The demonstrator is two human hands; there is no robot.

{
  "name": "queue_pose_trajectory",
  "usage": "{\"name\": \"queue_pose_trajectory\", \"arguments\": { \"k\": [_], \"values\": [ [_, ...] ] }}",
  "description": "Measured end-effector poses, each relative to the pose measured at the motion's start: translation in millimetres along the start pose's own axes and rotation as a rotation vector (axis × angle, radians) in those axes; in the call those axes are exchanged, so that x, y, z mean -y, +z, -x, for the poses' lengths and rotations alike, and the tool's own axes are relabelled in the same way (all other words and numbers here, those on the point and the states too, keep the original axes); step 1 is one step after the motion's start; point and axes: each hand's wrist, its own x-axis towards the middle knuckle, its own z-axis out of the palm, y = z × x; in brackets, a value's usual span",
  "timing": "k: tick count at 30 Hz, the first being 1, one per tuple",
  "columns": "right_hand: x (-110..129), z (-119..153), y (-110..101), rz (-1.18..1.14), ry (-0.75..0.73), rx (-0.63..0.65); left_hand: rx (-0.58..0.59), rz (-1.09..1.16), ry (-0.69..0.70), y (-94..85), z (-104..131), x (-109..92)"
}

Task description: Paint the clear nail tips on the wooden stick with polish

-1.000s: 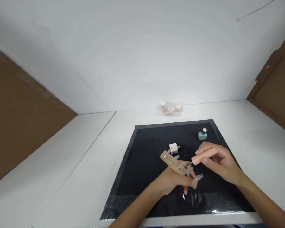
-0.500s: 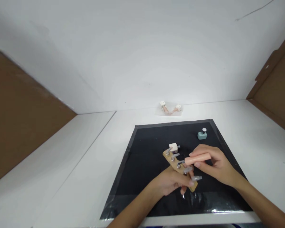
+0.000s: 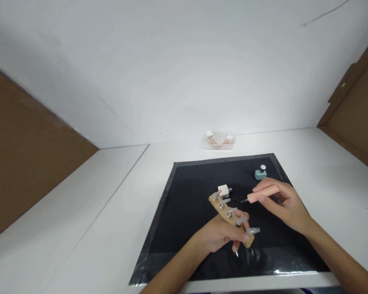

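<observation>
My left hand [image 3: 222,234] is closed round the lower part of a wooden nail tip stand [image 3: 225,212], tilted over the black mat. Along it several clear false nails [image 3: 232,211] sit on round metal knobs. Between the fingertips of my right hand [image 3: 285,204] is a nail polish brush [image 3: 263,193] with a peach-coloured handle. Its dark bristle end points left, apart from the false nails. Just behind the stand's upper end lies a white bottle [image 3: 223,190], partly covered by a false nail.
A small teal bottle [image 3: 260,174] with a dark, silver-topped cap stands at the mat's back right. Behind the black mat [image 3: 190,179], a clear tray [image 3: 219,146] holds white-and-peach pieces against the white wall. Brown panels [image 3: 355,106] flank both sides.
My right hand has drawn the brush up and to the right, off the middle false nail. My left hand and the stand have stayed almost in place.
</observation>
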Motion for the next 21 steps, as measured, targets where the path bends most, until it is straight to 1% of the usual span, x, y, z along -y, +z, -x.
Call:
{"name": "queue_pose_trajectory", "arguments": {
  "k": [4, 8, 12, 15, 18, 21],
  "values": [
    [-0.4, 1.7, 0.0, -0.094, 0.053, -0.015, -0.044, -0.193, 0.028, -1.0, 0.2, 5.6],
    [2.9, 1.4, 2.0, -0.202, 0.083, 0.022, -0.098, -0.346, 0.040, 2.3, 1.3, 9.8],
    [4.9, 2.3, 3.7, -0.251, 0.100, 0.079, -0.141, -0.495, 0.087, 7.8, 1.5, 7.7],
    [3.8, 4.1, 4.6, -0.271, 0.133, 0.132, -0.157, -0.559, 0.087, 9.1, 0.8, 5.9],
    [2.4, 4.8, 5.7, -0.291, 0.150, 0.196, -0.160, -0.577, 0.091, 8.4, 0.0, 5.7],
    [1.6, 4.2, 6.4, -0.284, 0.168, 0.225, -0.161, -0.597, 0.092, 8.3, -0.3, 5.6]
  ]
}}
